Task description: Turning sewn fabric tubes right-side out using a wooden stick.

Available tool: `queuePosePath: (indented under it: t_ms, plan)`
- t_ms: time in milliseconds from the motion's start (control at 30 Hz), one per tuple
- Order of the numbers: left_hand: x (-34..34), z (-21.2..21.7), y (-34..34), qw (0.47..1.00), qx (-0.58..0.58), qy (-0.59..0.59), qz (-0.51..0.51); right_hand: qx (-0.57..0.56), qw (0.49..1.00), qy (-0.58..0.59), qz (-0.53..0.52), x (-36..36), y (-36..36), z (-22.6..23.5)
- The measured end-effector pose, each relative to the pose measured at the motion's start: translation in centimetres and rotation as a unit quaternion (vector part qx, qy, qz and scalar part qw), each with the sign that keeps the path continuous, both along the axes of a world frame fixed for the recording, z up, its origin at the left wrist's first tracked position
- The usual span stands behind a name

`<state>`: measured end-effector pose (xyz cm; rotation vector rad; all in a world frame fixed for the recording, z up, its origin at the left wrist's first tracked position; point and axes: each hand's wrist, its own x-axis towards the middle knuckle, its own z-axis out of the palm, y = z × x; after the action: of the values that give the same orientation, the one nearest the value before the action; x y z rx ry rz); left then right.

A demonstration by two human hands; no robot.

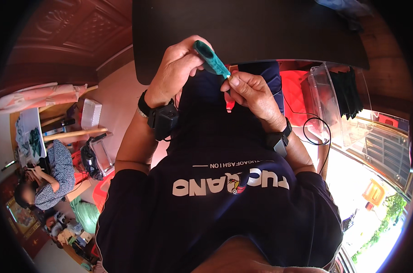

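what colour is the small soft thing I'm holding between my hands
Teal green; the small rolled cloth piece shows best in the head view.

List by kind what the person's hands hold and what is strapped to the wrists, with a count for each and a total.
Teal cloth piece, held by left hand and right hand: 1
Black wrist devices: 2
Total: 3

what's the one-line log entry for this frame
left hand: grips teal fabric piece | right hand: pinches its lower end | both held over black table | clear plastic bin at right
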<state>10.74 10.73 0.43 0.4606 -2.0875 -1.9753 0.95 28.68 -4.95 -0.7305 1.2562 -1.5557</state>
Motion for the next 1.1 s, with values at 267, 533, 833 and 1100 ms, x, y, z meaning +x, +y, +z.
queuePosePath:
  t_ms: [267, 533, 833, 1100]
  plan:
    - [1.1, 1.3, -0.7, 1.000, 0.017, 0.017, -0.018, 0.021, 1.000, 0.014, -0.003, -0.5, 0.0, -0.3]
    - [1.0, 0.0, -0.9, 0.999, 0.045, 0.012, -0.001, 0.067, 0.996, 0.004, 0.050, -0.4, 0.3, 0.6]
    - [0.3, -1.2, 0.0, 0.991, 0.112, 0.053, 0.043, -0.003, 0.998, 0.061, 0.004, 0.1, 0.1, -1.4]
    - [-0.4, -2.1, 0.0, 0.979, 0.171, 0.097, 0.044, -0.005, 0.999, -0.001, 0.042, 0.0, -0.1, -1.1]
